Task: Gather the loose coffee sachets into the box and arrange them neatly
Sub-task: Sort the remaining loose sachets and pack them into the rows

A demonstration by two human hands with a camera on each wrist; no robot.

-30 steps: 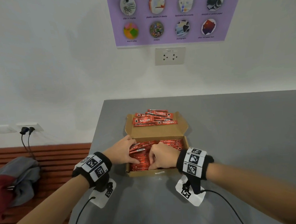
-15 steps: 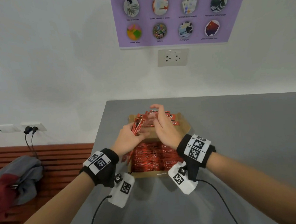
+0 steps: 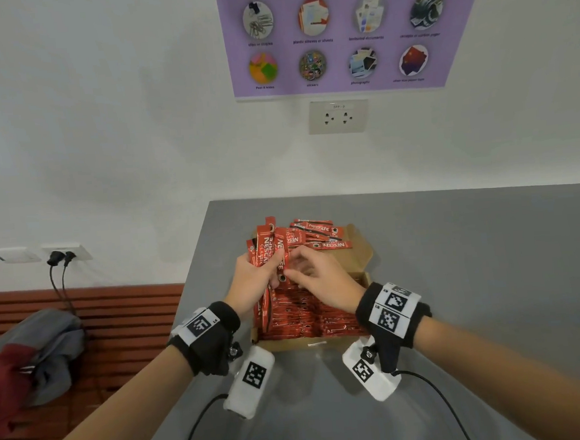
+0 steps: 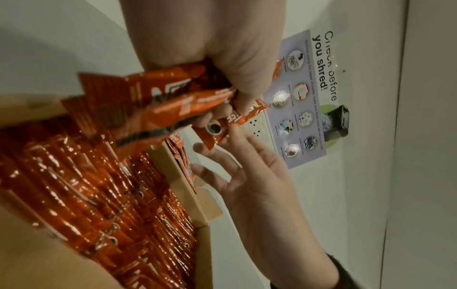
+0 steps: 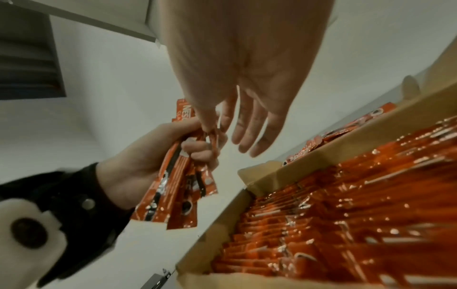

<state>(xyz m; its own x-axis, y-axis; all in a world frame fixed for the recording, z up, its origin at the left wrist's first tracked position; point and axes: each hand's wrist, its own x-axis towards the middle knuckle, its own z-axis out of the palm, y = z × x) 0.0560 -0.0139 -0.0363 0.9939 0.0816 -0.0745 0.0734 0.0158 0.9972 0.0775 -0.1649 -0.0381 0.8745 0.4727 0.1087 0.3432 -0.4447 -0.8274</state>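
An open cardboard box (image 3: 290, 345) sits on the grey table, packed with rows of red coffee sachets (image 3: 309, 318). More loose sachets (image 3: 324, 238) lie in a heap on its rear flap. Above the box's far left corner my left hand (image 3: 251, 281) grips an upright bundle of sachets (image 3: 267, 252); the left wrist view shows my left hand (image 4: 222, 48) curled round the bundle (image 4: 173, 109). My right hand (image 3: 320, 279) is beside it. Thumb and forefinger pinch one sachet (image 4: 212, 133) of the bundle, and the other fingers (image 5: 247, 125) are straight.
The box stands near the table's (image 3: 457, 276) left edge, close to the white wall. A wall socket (image 3: 338, 116) and a purple poster (image 3: 337, 34) hang above. A wooden bench (image 3: 124, 320) with bundled clothing (image 3: 34, 358) lies lower left.
Both hands came up out of the box, where they rested on the packed rows. The left one now holds a bundle of sachets upright, and the right one has come to it from the rear flap.
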